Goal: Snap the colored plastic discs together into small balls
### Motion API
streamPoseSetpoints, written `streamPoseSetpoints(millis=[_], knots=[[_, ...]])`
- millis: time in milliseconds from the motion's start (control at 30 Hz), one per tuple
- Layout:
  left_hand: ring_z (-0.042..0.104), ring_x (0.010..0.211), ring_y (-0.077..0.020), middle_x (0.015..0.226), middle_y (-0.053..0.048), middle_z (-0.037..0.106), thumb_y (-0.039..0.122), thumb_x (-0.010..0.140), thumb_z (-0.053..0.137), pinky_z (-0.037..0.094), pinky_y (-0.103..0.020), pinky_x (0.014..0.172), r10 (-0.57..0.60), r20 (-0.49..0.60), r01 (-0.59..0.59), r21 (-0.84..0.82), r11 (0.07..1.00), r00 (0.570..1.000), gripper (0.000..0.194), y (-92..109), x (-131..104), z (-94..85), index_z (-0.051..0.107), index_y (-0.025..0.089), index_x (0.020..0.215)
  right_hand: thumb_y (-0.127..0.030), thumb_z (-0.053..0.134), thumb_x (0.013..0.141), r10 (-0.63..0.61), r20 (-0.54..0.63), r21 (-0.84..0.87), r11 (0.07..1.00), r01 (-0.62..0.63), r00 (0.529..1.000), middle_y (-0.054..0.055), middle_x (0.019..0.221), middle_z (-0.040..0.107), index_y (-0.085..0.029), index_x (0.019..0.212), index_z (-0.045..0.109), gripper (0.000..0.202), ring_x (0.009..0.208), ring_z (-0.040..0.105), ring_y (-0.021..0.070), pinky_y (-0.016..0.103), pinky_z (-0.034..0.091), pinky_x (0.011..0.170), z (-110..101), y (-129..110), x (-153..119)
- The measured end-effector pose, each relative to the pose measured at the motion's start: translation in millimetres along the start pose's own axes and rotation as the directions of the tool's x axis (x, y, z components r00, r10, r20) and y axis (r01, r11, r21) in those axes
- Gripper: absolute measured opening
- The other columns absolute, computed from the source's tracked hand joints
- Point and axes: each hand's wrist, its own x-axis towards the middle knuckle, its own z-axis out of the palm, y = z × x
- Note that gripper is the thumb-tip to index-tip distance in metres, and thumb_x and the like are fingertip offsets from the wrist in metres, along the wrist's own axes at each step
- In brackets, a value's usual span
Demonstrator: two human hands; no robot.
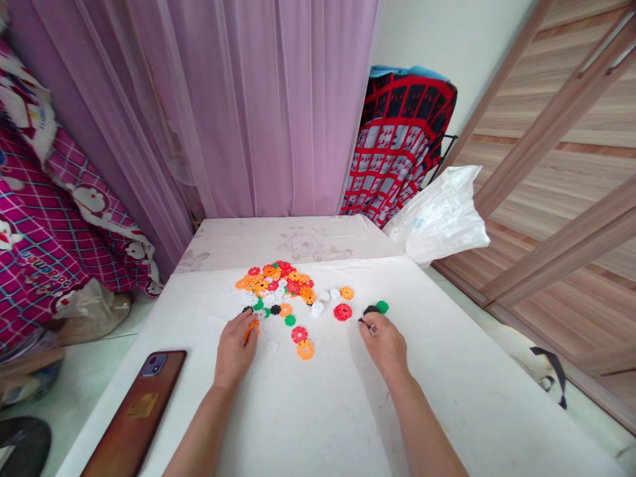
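Flower-shaped plastic discs in orange, red, white, green and black lie in a loose pile [278, 281] on the white-covered table. At the pile's near left edge, my left hand [235, 348] has its fingers closed on an orange disc [252, 330], partly hidden by them. My right hand [383, 344] pinches a small black disc [366, 324], seen nearly edge-on. Just beyond its fingertips are another black disc [370, 309] and a green disc [382, 307]. Between the hands lie a red disc [299, 334], an orange disc [305, 350] and a red stack [342, 312].
A brown phone [136, 414] lies on the table's left side. At the far right corner sits a white plastic bag [440, 215]. Purple curtains [268, 106] hang behind the table, and a wooden wardrobe [556, 179] stands at the right.
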Motion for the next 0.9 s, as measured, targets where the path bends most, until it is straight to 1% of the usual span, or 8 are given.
streamPoseSetpoints(millis=[100, 200, 300, 400, 500, 600, 767, 900], knots=[[0.056, 0.118, -0.0259, 0.124, -0.009, 0.064, 0.034, 0.087, 0.04, 0.04, -0.047, 0.104, -0.01, 0.007, 0.01, 0.008, 1.0, 1.0, 0.038, -1, 0, 1.0, 0.067, 0.02, 0.11, -0.026, 0.047, 0.085, -0.184, 0.028, 0.037, 0.982, 0.183, 0.983, 0.0, 0.085, 0.066, -0.023, 0.082, 0.063, 0.016, 0.08, 0.059, 0.0152, 0.025, 0.039, 0.072, 3, -34, 3], [0.056, 0.118, -0.026, 0.123, -0.01, 0.064, 0.033, 0.087, 0.041, 0.04, -0.048, 0.104, -0.008, 0.0, 0.008, 0.01, 1.0, 1.0, 0.038, 0, 0, 1.2, 0.067, 0.02, 0.11, -0.023, 0.047, 0.087, -0.372, 0.113, 0.035, 0.928, 0.37, 0.921, 0.002, 0.091, 0.067, -0.023, 0.086, 0.066, 0.019, 0.09, 0.059, 0.0159, 0.024, 0.039, 0.079, 13, -78, 8], [0.057, 0.116, -0.0261, 0.122, -0.009, 0.065, 0.031, 0.086, 0.041, 0.042, -0.049, 0.102, -0.011, -0.013, 0.011, 0.006, 1.0, 1.0, 0.036, 2, 0, 0.8, 0.068, 0.021, 0.107, -0.024, 0.049, 0.087, -0.444, 0.237, -0.02, 0.887, 0.462, 0.864, 0.003, 0.097, 0.067, -0.025, 0.09, 0.068, 0.02, 0.095, 0.058, 0.0173, 0.025, 0.039, 0.08, 29, -119, 14], [0.057, 0.115, -0.0258, 0.121, -0.007, 0.065, 0.029, 0.086, 0.041, 0.042, -0.049, 0.103, -0.015, -0.029, 0.015, 0.007, 1.0, 0.999, 0.034, 5, 1, 0.9, 0.07, 0.022, 0.104, -0.027, 0.051, 0.086, -0.47, 0.329, -0.068, 0.853, 0.517, 0.819, 0.005, 0.1, 0.066, -0.024, 0.093, 0.069, 0.019, 0.098, 0.057, 0.0189, 0.027, 0.04, 0.079, 48, -145, 19], [0.057, 0.115, -0.0255, 0.121, -0.008, 0.065, 0.027, 0.086, 0.041, 0.042, -0.048, 0.102, -0.014, -0.032, 0.014, 0.011, 1.0, 0.999, 0.034, 6, 1, 1.9, 0.071, 0.022, 0.101, -0.03, 0.053, 0.084, -0.508, 0.348, -0.08, 0.821, 0.565, 0.788, 0.006, 0.102, 0.066, -0.023, 0.097, 0.068, 0.021, 0.101, 0.056, 0.0206, 0.028, 0.041, 0.08, 63, -157, 20], [0.057, 0.114, -0.0255, 0.122, -0.008, 0.065, 0.026, 0.085, 0.042, 0.043, -0.049, 0.102, -0.015, -0.036, 0.015, 0.008, 1.0, 0.999, 0.033, 5, 1, 3.4, 0.07, 0.022, 0.101, -0.03, 0.054, 0.084, -0.507, 0.377, -0.07, 0.819, 0.569, 0.775, 0.006, 0.103, 0.065, -0.024, 0.098, 0.069, 0.022, 0.1, 0.058, 0.0205, 0.028, 0.042, 0.08, 70, -162, 21], [0.056, 0.115, -0.0262, 0.121, -0.006, 0.065, 0.025, 0.084, 0.043, 0.042, -0.051, 0.102, -0.019, -0.053, 0.019, -0.006, 1.0, 0.998, 0.032, 3, 1, 4.7, 0.07, 0.023, 0.101, -0.027, 0.057, 0.08, -0.424, 0.468, -0.096, 0.848, 0.522, 0.775, 0.007, 0.107, 0.066, -0.023, 0.1, 0.068, 0.023, 0.1, 0.06, 0.0217, 0.029, 0.044, 0.077, 67, -174, 27], [0.052, 0.121, -0.0283, 0.122, -0.008, 0.065, 0.025, 0.084, 0.042, 0.041, -0.052, 0.103, -0.062, -0.083, 0.062, -0.009, 0.998, 0.995, 0.034, 3, 1, 5.1, 0.071, 0.021, 0.101, -0.025, 0.061, 0.075, -0.393, 0.493, -0.11, 0.857, 0.504, 0.776, 0.01, 0.106, 0.068, -0.02, 0.101, 0.067, 0.028, 0.098, 0.062, 0.025, 0.031, 0.045, 0.074, 63, -187, 30]])
